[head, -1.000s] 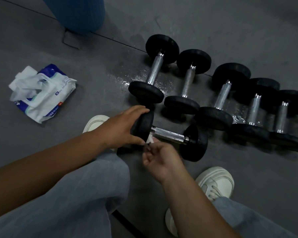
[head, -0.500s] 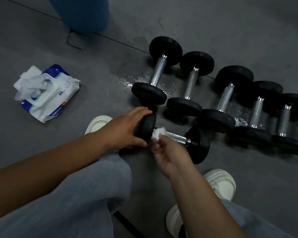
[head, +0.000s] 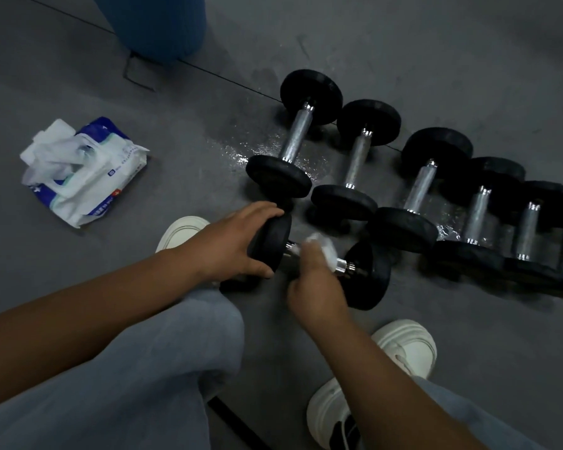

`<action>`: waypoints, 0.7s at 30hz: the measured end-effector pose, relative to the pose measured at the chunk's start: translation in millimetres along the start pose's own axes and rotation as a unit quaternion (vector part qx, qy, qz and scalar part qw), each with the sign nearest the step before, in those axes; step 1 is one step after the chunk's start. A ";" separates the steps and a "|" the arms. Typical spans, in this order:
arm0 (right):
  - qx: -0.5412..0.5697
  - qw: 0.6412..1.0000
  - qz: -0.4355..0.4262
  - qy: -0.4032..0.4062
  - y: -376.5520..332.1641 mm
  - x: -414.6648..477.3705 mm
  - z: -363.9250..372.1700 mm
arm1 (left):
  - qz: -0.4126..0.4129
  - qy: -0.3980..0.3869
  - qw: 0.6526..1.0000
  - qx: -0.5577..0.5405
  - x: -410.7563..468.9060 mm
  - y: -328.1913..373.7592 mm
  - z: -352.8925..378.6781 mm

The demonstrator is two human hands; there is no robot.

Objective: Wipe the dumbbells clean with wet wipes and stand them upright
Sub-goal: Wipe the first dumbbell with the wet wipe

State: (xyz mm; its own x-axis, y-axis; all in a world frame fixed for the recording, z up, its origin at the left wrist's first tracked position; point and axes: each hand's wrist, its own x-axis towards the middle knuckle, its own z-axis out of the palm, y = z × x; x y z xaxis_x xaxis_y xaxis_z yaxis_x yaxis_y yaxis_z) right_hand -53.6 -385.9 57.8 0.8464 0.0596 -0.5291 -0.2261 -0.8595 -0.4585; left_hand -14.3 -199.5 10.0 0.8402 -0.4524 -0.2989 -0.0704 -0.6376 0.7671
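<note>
A black dumbbell [head: 368, 276] with a chrome handle lies on its side on the grey floor in front of me. My left hand [head: 231, 241] grips its left weight plate. My right hand [head: 312, 280] presses a crumpled white wet wipe [head: 325, 250] against the handle, hiding most of it. Behind, several more black dumbbells [head: 294, 138] lie side by side in a row running to the right edge. An open pack of wet wipes [head: 85, 170] rests on the floor at the left.
A blue cylinder [head: 156, 24] stands at the back left. A wet patch [head: 241, 154] shines on the floor beside the row. My white shoes [head: 403, 345] and grey trouser legs fill the near floor.
My right hand has slid the wipe rightward along the handle, from beside the left plate toward its middle. The left hand has stayed on the plate.
</note>
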 end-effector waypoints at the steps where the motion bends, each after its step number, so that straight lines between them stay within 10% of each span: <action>1: 0.010 0.998 -0.064 0.005 3.3 1.3 7.9 | 0.001 0.001 1.000 0.001 -0.1 -0.1 0.0; 6: -0.065 0.994 0.089 0.022 21.8 24.9 -4.2 | 0.006 0.004 1.000 0.000 -1.1 -2.2 2.2; 10: -0.031 0.996 -0.082 0.021 9.6 19.0 -0.7 | 0.006 0.002 1.000 -0.002 -2.4 -0.7 1.2; 14: -0.077 0.994 0.039 0.068 10.2 26.3 -9.6 | 0.005 0.001 1.000 -0.005 -1.3 -1.2 1.2; 18: 0.052 0.996 -0.061 0.036 1.0 21.7 1.8 | 0.002 -0.001 1.000 -0.008 -2.0 -0.7 1.2; 21: 0.076 0.983 0.126 0.110 17.5 31.5 -11.8 | 0.004 0.003 1.000 -0.007 -3.7 -0.3 1.8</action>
State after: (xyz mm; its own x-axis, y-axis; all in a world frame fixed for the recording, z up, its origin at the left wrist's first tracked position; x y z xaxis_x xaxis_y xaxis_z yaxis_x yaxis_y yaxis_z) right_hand -25.2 -405.1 41.5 0.8345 -0.2703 -0.4801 -0.4967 -0.7463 -0.4432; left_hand -18.4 -198.8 9.9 0.8434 -0.4532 -0.2887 -0.0700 -0.6253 0.7772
